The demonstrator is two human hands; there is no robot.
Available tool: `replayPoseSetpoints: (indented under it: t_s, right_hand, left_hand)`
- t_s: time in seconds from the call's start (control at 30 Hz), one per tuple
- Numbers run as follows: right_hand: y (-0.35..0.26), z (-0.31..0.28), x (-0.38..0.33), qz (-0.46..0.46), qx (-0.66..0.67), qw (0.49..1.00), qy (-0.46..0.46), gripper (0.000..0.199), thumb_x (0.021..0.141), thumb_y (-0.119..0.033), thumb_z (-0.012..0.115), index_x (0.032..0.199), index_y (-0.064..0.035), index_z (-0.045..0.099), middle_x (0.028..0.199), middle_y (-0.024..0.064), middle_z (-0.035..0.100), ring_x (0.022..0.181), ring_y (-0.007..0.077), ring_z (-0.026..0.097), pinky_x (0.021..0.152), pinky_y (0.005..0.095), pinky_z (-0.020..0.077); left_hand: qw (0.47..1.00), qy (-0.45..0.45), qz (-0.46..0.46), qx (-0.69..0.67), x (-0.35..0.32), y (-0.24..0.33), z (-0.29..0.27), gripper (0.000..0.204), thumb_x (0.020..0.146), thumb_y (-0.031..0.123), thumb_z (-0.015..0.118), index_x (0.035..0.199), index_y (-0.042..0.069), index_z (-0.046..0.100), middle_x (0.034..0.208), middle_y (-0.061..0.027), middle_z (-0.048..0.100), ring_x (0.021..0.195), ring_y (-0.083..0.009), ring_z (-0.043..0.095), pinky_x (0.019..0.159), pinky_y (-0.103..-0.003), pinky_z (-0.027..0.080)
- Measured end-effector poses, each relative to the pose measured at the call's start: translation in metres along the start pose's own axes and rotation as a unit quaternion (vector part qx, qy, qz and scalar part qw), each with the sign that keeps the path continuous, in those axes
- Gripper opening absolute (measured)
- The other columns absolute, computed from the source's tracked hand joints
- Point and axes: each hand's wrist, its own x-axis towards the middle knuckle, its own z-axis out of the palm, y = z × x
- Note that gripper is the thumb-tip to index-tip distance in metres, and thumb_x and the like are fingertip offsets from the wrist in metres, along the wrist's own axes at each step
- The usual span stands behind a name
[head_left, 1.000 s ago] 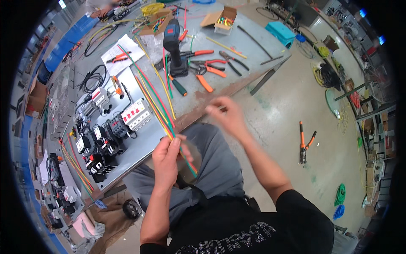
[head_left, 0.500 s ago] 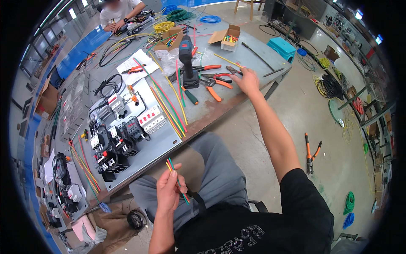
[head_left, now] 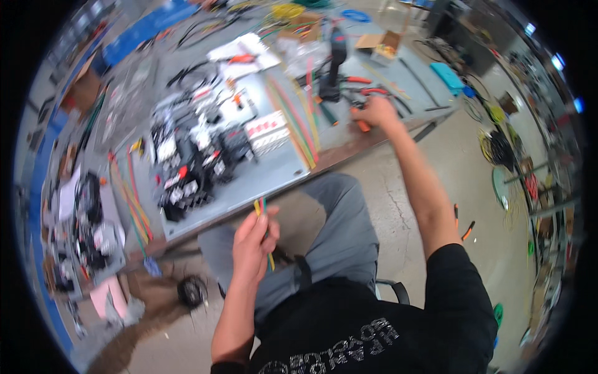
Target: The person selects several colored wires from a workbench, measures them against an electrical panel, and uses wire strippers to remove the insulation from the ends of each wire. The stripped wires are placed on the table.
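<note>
My left hand (head_left: pixel 250 244), above my lap just off the table's near edge, pinches a small bundle of short wires (head_left: pixel 260 206). Yellow and green show in it; the bundle points up and down through the fingers. Out over the table's right part, my right hand (head_left: pixel 379 113) has its fingers curled on the orange handle of a pair of pliers (head_left: pixel 364 126). Motion blur and the hand itself hide much of the tool. Beside it stands a dark cordless drill (head_left: pixel 337 59), with a green-handled screwdriver (head_left: pixel 327 114) lying close by.
A metal mounting plate (head_left: pixel 274 184) carries contactors and white breakers (head_left: pixel 268 132) with red toggles. Long coloured wires (head_left: pixel 299 128) lie along its right side. Farther back are an open carton (head_left: pixel 383 55) and papers (head_left: pixel 249 50). Orange-handled cutters (head_left: pixel 467 230) lie on the floor.
My right hand has moved from the cutters near the yellow wire to the orange-handled pliers. My left hand still holds the wires. The whole view has shifted and blurred.
</note>
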Motion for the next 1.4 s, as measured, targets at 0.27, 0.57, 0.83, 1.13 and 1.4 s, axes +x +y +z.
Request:
replayPoseSetpoints:
  t_s: [0.27, 0.57, 0.83, 1.13, 1.4]
  right_hand:
    - [0.025, 0.006, -0.113, -0.067, 0.844, 0.528, -0.072, 0.059, 0.092, -0.042, 0.054, 0.138, -0.0039, 0.052, 0.136, 0.0238, 0.059, 0.108, 0.0335, 0.066, 0.088, 0.0496, 0.0558]
    - [-0.087, 0.058, -0.302, -0.096, 0.829, 0.447, -0.321, 0.050, 0.098, -0.021, 0.057, 0.142, -0.0005, 0.048, 0.118, 0.0162, 0.063, 0.090, 0.0235, 0.066, 0.078, 0.0386, 0.0546]
    - [-0.100, 0.063, -0.305, -0.128, 0.780, 0.547, -0.275, 0.055, 0.093, -0.008, 0.071, 0.144, -0.0025, 0.051, 0.102, 0.0027, 0.060, 0.083, 0.0097, 0.059, 0.065, 0.0253, 0.0476]
    - [-0.112, 0.063, -0.315, -0.109, 0.773, 0.573, -0.250, 0.049, 0.095, -0.002, 0.064, 0.142, -0.0002, 0.054, 0.096, -0.0012, 0.058, 0.083, 0.0044, 0.053, 0.072, 0.0229, 0.0457]
    - [-0.103, 0.074, -0.309, -0.239, 0.682, 0.661, -0.201, 0.054, 0.091, -0.017, 0.074, 0.139, 0.0000, 0.055, 0.105, 0.0044, 0.062, 0.095, 0.0127, 0.060, 0.083, 0.0303, 0.0505]
  left_hand:
    - [0.997, -0.021, 0.015, -0.073, -0.014, 0.006, -0.010, 0.016, 0.108, 0.022, 0.048, 0.118, 0.012, 0.057, 0.075, -0.0035, 0.058, 0.053, -0.0028, 0.029, 0.049, -0.020, 0.022]
    - [0.995, -0.046, -0.010, 0.090, -0.011, -0.017, 0.008, 0.014, 0.105, 0.015, 0.052, 0.118, 0.008, 0.053, 0.079, -0.0074, 0.067, 0.053, -0.0005, 0.035, 0.049, -0.018, 0.027]
    - [0.982, -0.055, -0.024, 0.177, -0.019, -0.042, 0.011, 0.013, 0.106, 0.015, 0.054, 0.115, 0.007, 0.053, 0.077, -0.0044, 0.067, 0.054, 0.0006, 0.034, 0.049, -0.018, 0.026]
    - [0.998, -0.009, -0.027, 0.053, -0.026, -0.054, 0.013, 0.013, 0.107, 0.019, 0.054, 0.110, 0.008, 0.052, 0.074, 0.0000, 0.056, 0.054, -0.0026, 0.035, 0.048, -0.020, 0.026]
    - [0.999, -0.030, -0.020, 0.040, -0.026, -0.049, 0.007, 0.015, 0.106, 0.019, 0.057, 0.116, 0.008, 0.058, 0.070, 0.0023, 0.051, 0.053, -0.0026, 0.033, 0.046, -0.020, 0.022]
